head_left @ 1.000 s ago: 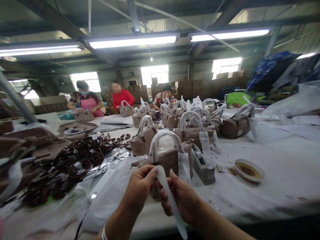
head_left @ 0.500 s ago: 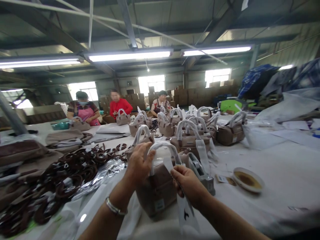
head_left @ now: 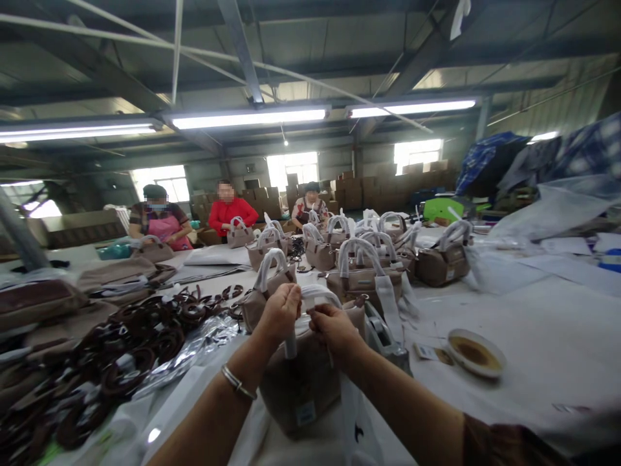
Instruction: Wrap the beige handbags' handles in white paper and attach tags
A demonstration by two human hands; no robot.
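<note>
A tan handbag (head_left: 301, 382) stands upright on the white table (head_left: 548, 349) right before me, its handle wrapped in white foam. My left hand (head_left: 280, 312) is closed around the left part of that handle. My right hand (head_left: 332, 329) pinches the white wrap at the handle's top, fingers curled. A white strip with a small dark mark (head_left: 356, 424) hangs down from the bag under my right forearm. Both hands touch each other over the bag's top.
Several more wrapped handbags (head_left: 361, 275) stand behind. A grey tape dispenser (head_left: 383, 333) and a tape roll (head_left: 475, 353) lie to the right. Dark brown straps (head_left: 121, 349) and foil (head_left: 204, 336) pile at left. Three people (head_left: 228, 210) sit at the far end.
The bag has been stood up closer to me. My right hand rose from the hanging white strip to the handle's top, meeting my left hand there.
</note>
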